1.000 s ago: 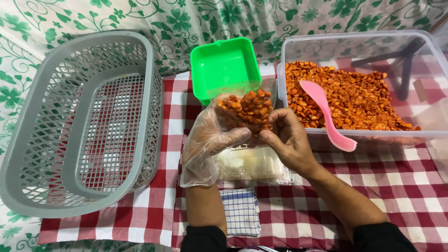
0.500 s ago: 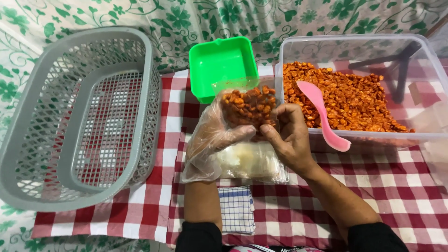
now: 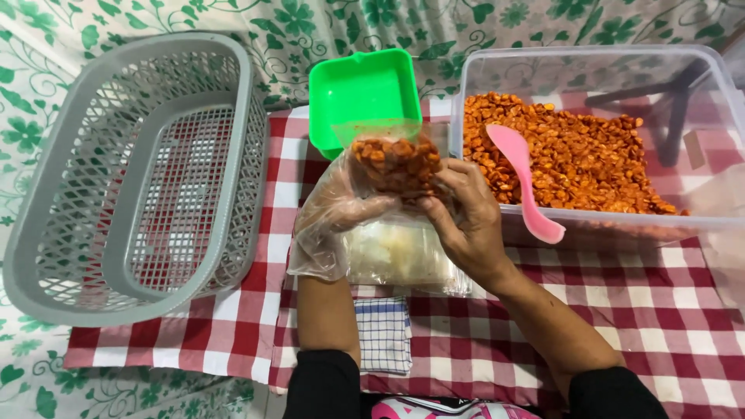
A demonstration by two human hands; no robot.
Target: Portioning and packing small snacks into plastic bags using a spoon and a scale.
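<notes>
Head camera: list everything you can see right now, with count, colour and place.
small bag of snacks: one, clear with orange pieces, held in both hands.
clear tub: one, holding orange snacks, at right.
pink spoon: one, resting in the tub.
green container: one, behind the bag.
grey basket: one, at left.
stack of clear bags: colourless, under the hands.
checked cloth: one, blue-white, near edge.
tablecloth: red-white checks.
left hand: in clear plastic glove, on bag.
right hand: bare, pinching bag.
</notes>
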